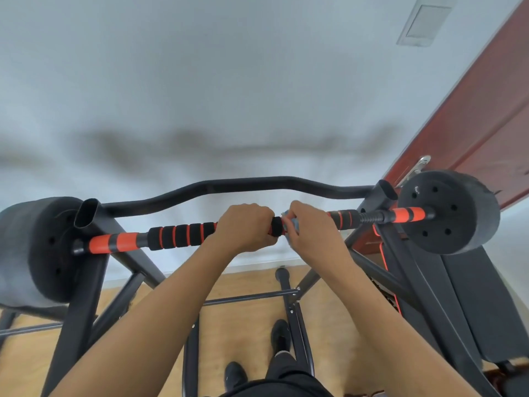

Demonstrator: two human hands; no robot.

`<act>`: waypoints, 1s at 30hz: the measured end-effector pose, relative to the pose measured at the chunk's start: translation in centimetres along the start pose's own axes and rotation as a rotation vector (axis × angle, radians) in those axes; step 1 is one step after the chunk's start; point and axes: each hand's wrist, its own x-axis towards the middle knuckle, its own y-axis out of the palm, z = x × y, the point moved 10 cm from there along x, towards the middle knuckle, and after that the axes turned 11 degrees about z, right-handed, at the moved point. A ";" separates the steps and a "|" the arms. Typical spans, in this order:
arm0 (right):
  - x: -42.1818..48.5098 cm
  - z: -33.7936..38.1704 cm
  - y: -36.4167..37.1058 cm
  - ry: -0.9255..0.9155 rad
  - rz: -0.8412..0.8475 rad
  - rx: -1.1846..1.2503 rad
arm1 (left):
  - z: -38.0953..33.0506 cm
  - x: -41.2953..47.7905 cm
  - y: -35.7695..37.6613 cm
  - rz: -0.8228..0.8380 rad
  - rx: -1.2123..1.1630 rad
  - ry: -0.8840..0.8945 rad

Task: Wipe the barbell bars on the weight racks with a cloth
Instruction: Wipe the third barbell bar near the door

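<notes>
Up on the black rack [77, 296], the barbell bar [183, 234] lies across both hooks, with big dark weight plates [449, 213] on its ends. A person stands close to it. Their left hand [243, 227] has its fingers curled tight round the squishy black and orange grip. Their right hand [312, 233], very near it, has its fingers curled round a small blue cloth [294, 226] and squeezes it onto the bar. Only a little bit of cloth pokes out, so I cannot tell how far round the bar it goes.

I think a few things could go wrong. If the person pushes hard sideways, the bar could roll or slide on its hooks, and the plates look heavy. Their shoes [280, 336] are right below. The cloth could also catch on the bumpy grip and slip out of the fingers. A rub to the left would bump into the other hand.
</notes>
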 end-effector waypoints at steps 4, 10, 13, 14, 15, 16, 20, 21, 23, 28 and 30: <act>-1.3 -0.3 0.4 0.013 -0.021 0.029 | 1.1 1.2 2.0 0.437 -0.391 0.022; -0.7 -1.5 -1.4 0.024 -0.047 0.139 | 0.9 -0.3 -0.8 0.124 -0.162 0.017; 1.0 -1.1 -3.0 0.044 -0.128 0.107 | -0.1 -2.0 -1.2 -0.090 0.108 -0.043; 1.5 -0.9 -2.9 0.052 -0.120 0.066 | -0.3 -2.1 -0.9 -0.116 0.131 -0.059; 1.9 -0.6 -2.4 0.068 -0.087 0.007 | -0.2 -2.2 -0.9 -0.133 0.146 -0.077; 2.0 -0.4 -1.8 0.085 -0.056 -0.060 | -0.1 -2.1 -0.9 -0.144 0.157 -0.087; 0.8 0.1 -0.4 0.097 -0.063 -0.142 | 0.2 -1.5 -1.1 -0.108 0.122 -0.085; 0.3 0.2 -0.2 0.085 -0.068 -0.108 | 0.3 -1.3 -0.9 -0.070 0.090 -0.086; -0.8 0.3 0.1 0.063 -0.078 -0.037 | 0.7 -0.6 -0.3 0.047 0.007 -0.089; -2.4 0.2 0.3 0.024 -0.109 0.047 | 1.4 0.8 2.3 0.551 -0.473 -0.009; -2.2 -0.4 -0.1 0.026 -0.093 0.128 | 1.2 0.5 2.5 0.626 -0.567 0.032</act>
